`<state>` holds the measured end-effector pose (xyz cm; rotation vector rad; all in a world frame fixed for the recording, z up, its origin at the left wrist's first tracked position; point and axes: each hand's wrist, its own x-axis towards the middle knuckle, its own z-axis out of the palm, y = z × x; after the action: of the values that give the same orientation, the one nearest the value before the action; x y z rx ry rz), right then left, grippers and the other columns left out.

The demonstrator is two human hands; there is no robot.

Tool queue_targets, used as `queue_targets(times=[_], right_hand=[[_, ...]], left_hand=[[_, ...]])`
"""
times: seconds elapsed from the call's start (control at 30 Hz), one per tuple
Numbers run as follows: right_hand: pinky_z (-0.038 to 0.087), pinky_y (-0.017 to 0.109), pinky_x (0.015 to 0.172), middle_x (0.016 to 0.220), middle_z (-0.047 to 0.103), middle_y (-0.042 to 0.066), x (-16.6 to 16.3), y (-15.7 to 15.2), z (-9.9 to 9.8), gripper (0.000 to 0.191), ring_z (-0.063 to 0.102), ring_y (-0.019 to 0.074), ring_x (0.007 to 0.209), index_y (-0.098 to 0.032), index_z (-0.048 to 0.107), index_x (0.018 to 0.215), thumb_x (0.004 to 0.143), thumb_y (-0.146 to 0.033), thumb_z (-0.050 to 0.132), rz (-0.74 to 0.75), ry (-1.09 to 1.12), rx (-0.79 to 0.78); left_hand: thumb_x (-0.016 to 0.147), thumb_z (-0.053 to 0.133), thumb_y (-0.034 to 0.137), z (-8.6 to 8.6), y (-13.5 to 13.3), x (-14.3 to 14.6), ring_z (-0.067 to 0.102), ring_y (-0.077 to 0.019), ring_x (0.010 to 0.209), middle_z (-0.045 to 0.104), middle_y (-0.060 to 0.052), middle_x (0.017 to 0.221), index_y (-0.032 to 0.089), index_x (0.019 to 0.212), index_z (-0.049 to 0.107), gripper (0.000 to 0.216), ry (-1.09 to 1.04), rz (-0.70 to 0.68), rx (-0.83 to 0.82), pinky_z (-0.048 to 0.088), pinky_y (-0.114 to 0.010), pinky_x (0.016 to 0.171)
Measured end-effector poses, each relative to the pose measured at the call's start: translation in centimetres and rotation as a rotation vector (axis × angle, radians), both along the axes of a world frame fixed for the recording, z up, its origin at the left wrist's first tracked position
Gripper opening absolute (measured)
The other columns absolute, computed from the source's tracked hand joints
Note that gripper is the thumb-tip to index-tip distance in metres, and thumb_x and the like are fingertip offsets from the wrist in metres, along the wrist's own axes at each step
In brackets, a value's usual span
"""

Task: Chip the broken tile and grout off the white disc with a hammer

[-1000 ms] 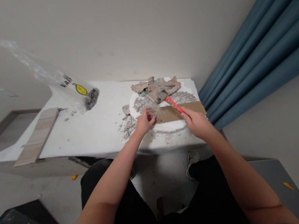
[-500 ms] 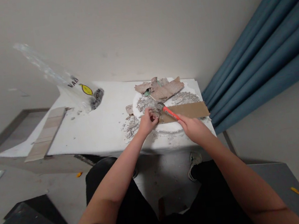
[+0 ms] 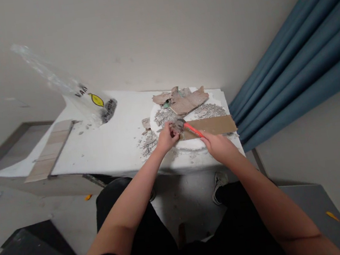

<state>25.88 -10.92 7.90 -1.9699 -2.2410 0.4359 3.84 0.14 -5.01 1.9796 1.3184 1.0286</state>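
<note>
Holding hammer (image 3: 193,129), right grip (image 3: 219,146); bag (image 3: 84,104) lettered "VA…"

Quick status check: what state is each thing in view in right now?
Left hand: fingers curled beside the hammer; grip unclear
Right hand: closed around the handle
Hammer: held, slanted
Brown strip: lying flat, partly covered
Broken slabs: piled
Grey rubble: loose, scattered
Plastic bag: crumpled
Curtain: gathered in folds
</note>
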Motion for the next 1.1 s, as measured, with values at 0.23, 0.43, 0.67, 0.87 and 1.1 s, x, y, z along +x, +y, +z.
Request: queue_targets(times=[0.23,0.43,0.67,0.87,1.1], right_hand=[[0.050,0.035,0.087,0.120,0.073,0.010,0.00,-0.26,-0.03,0.048,0.070,0.0274,0.102,-0.028,0.048,0.150,0.105,-0.037,0.034,-0.004,0.017,0.012],[0.049,0.034,0.082,0.120,0.073,0.009,-0.43,-0.58,-0.01,0.048,0.071,0.0277,0.100,-0.030,0.043,0.152,0.106,-0.038,0.031,-0.001,0.012,0.025],[0.049,0.034,0.078,0.114,0.075,0.009,-0.65,-0.59,0.04,0.049,0.072,0.0285,0.095,-0.030,0.041,0.153,0.106,-0.040,0.029,0.014,-0.025,0.030],[0.048,0.032,0.075,0.111,0.076,0.007,-0.72,-0.70,0.20,0.048,0.072,0.0267,0.093,-0.033,0.043,0.151,0.106,-0.040,0.030,0.021,-0.037,-0.018],[0.049,0.033,0.075,0.111,0.075,0.009,-0.67,-0.56,0.16,0.049,0.072,0.0266,0.091,-0.031,0.042,0.152,0.106,-0.040,0.029,0.025,-0.088,-0.038]], left_hand=[[0.079,0.062,0.018,0.15,-0.03,-0.05,0.061,-0.0126,0.068,0.063,0.005,0.076,0.022,0.118,0.042,0.044,-0.013,-0.023,-0.023,0.046,-0.026,0.069],[0.079,0.063,0.019,0.21,-0.18,-0.08,0.060,-0.0118,0.066,0.063,0.006,0.075,0.021,0.118,0.042,0.045,-0.025,-0.019,-0.035,0.046,-0.024,0.067],[0.079,0.064,0.020,0.10,-0.05,-0.09,0.060,-0.0124,0.066,0.062,0.005,0.075,0.021,0.120,0.042,0.046,-0.021,-0.013,-0.045,0.046,-0.024,0.066],[0.079,0.064,0.020,0.19,-0.25,-0.08,0.061,-0.0133,0.068,0.063,0.004,0.076,0.021,0.119,0.044,0.045,-0.007,0.000,-0.027,0.046,-0.025,0.067],[0.078,0.065,0.019,0.31,-0.18,-0.09,0.061,-0.0136,0.068,0.063,0.005,0.075,0.022,0.120,0.045,0.046,0.022,0.011,-0.032,0.046,-0.025,0.066]])
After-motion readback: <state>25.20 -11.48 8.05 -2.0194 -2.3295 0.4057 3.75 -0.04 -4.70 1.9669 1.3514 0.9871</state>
